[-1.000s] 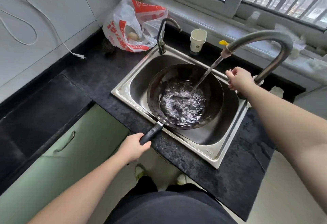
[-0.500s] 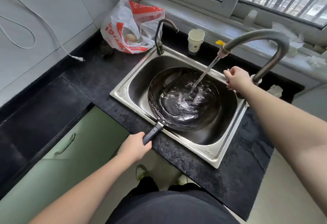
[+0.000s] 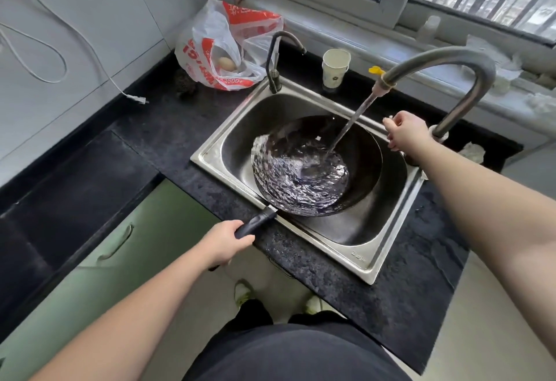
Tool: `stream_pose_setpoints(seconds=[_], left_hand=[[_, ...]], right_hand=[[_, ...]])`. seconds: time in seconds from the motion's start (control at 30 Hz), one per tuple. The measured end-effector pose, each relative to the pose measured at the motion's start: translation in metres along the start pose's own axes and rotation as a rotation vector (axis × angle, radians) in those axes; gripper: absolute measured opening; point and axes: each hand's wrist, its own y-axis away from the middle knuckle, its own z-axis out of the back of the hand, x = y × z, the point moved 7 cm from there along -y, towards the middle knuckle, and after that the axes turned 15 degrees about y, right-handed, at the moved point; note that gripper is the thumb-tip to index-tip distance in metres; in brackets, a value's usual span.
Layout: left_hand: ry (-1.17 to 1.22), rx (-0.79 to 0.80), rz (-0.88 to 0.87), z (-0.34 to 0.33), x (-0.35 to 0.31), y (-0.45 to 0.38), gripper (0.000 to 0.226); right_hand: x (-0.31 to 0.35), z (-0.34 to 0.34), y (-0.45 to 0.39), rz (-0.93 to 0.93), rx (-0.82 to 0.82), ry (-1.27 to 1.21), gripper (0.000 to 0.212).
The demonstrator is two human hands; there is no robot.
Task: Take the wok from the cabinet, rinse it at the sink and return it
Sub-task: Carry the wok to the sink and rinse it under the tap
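The wok (image 3: 319, 167) sits tilted in the sink (image 3: 358, 260), holding water. It looks rigid, heavy and wet. The left hand (image 3: 224, 243) is closed around its dry handle (image 3: 255, 224), the safest hold; the right hand (image 3: 406, 134) is closed at the tap (image 3: 436, 64).

left hand (image 3: 226, 244) fist-closed near the body, right hand (image 3: 406, 132) curled, arm outstretched.

We see a black wok (image 3: 361, 152) with a black handle (image 3: 255, 225) in a silvery steel sink (image 3: 355, 255). The table (image 3: 168, 128) is black, finely speckled. A white bag (image 3: 222, 46) bears red print, the paper cup (image 3: 335, 67) is white, and the cabinet doors (image 3: 126, 248) are pale green.
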Motion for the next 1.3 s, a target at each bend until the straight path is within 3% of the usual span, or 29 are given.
stream_pose_setpoints(seconds=[0.17, 0.3, 0.4, 0.6, 0.87, 1.3], left_hand=[[-0.047, -0.005, -0.005, 0.003, -0.004, -0.002, 0.021], [-0.223, -0.127, -0.03, -0.004, -0.003, 0.005, 0.024], [-0.193, -0.198, -0.025, -0.015, 0.001, 0.014, 0.028], [-0.038, -0.137, -0.01, -0.024, 0.01, 0.013, 0.029], [-0.028, -0.056, -0.007, -0.006, 0.004, 0.005, 0.027], [-0.171, -0.237, -0.002, -0.017, -0.004, 0.016, 0.034]], right_hand=[[0.0, 0.001, 0.001, -0.002, 0.01, 0.014, 0.028], [0.003, 0.002, 0.002, 0.006, 0.006, 0.038, 0.028], [0.004, 0.002, 0.002, 0.011, 0.007, 0.048, 0.029], [0.0, -0.001, -0.002, 0.007, 0.001, 0.059, 0.027], [-0.002, -0.001, -0.004, -0.004, 0.003, 0.024, 0.029], [0.002, 0.001, 0.005, 0.001, 0.0, 0.032, 0.026]])
